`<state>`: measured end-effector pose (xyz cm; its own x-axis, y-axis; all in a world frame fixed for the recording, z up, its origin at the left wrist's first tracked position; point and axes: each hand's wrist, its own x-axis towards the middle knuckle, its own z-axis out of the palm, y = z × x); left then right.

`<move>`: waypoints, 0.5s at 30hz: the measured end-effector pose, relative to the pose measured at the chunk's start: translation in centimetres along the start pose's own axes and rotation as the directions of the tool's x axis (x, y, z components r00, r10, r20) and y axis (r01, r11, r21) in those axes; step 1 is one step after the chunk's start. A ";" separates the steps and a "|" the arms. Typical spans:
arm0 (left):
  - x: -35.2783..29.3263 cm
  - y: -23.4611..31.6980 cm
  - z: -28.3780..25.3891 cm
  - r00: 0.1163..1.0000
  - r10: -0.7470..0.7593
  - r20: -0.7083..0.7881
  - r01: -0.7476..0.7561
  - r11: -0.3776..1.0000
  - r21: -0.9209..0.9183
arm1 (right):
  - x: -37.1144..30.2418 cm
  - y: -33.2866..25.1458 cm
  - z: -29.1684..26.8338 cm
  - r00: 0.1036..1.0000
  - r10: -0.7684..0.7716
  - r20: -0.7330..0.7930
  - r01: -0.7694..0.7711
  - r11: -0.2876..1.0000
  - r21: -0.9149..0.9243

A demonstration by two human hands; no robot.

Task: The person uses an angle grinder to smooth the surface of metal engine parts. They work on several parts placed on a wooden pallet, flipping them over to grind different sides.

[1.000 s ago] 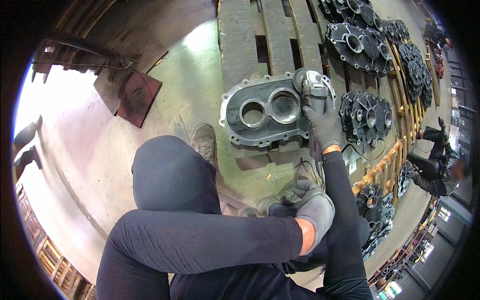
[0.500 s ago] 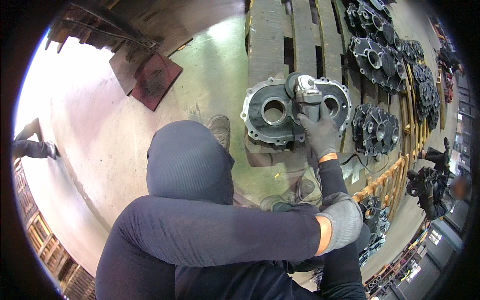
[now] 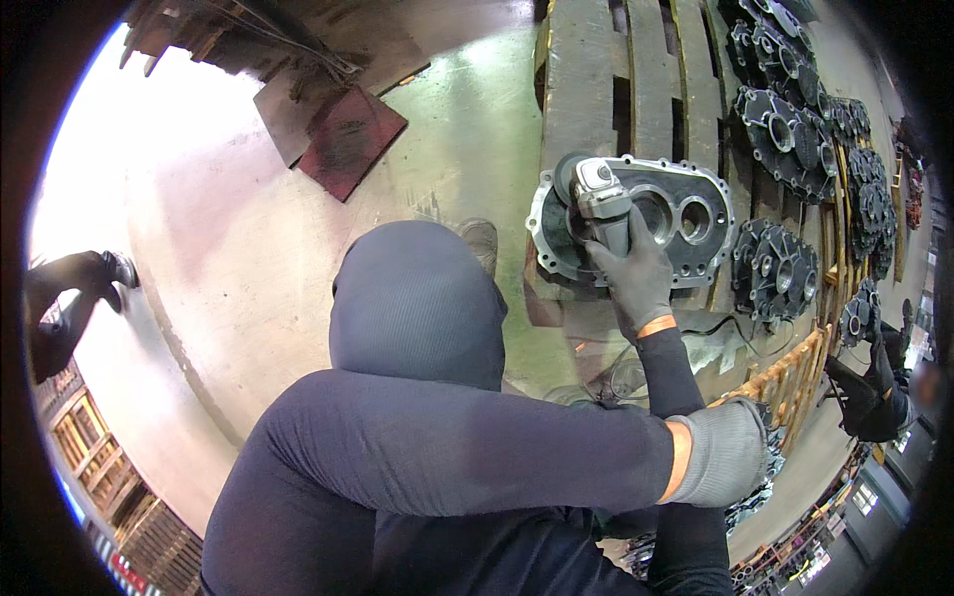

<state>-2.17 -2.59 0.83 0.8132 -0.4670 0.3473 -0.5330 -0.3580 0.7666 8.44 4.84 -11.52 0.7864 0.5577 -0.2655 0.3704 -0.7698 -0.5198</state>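
Note:
My right hand point(image 3: 638, 283), in a grey glove, is closed round the body of an angle grinder point(image 3: 605, 199). The grinder's disc is over the left end of an oval black metal housing cover point(image 3: 679, 246). This cover has a bare silver bolt-holed rim and large round bores. It lies across a wooden pallet point(image 3: 579, 94). My left forearm crosses in front of me, and my left hand point(image 3: 720, 452), also gloved, is bent over beside my right arm. Its fingers are hidden from view.
More black castings point(image 3: 774, 270) stand in a row along the right. A cable point(image 3: 730, 323) runs right of my wrist. A dark red plate point(image 3: 353, 142) lies on the floor at upper left. Stacked pallets point(image 3: 89, 437) are at far left. Another person's legs point(image 3: 75, 298) show at left; someone else point(image 3: 874, 397) is at right.
The grinder has moved left along the cover, from between the bores to its left end. The whole view has shifted. The people at both sides have moved.

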 end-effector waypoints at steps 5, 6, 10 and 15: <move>0.4 -0.8 4.0 0.973 -0.030 -0.229 0.005 0.994 -0.108 | -1.6 0.0 1.6 0.996 -0.094 0.008 0.094 0.996 0.008; 0.2 -1.2 6.3 0.945 -0.018 -0.327 -0.008 0.997 -0.077 | -1.8 -1.1 1.5 0.996 -0.075 0.052 0.075 0.997 0.001; 0.3 -0.8 -6.7 0.887 -0.002 0.461 0.095 0.979 -0.178 | -3.9 -1.5 0.9 0.993 -0.001 0.120 0.000 1.000 0.003; -1.8 -1.0 -1.0 0.995 0.095 -0.036 -0.093 0.994 0.057 | -6.3 0.2 2.2 0.993 -0.085 0.085 0.082 0.996 0.039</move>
<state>-2.89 -0.56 -0.01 0.7668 -0.4698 0.4373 -0.6185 -0.3591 0.6989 2.44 1.84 -11.74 0.7070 0.6458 -0.2884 0.4141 -0.7085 -0.5714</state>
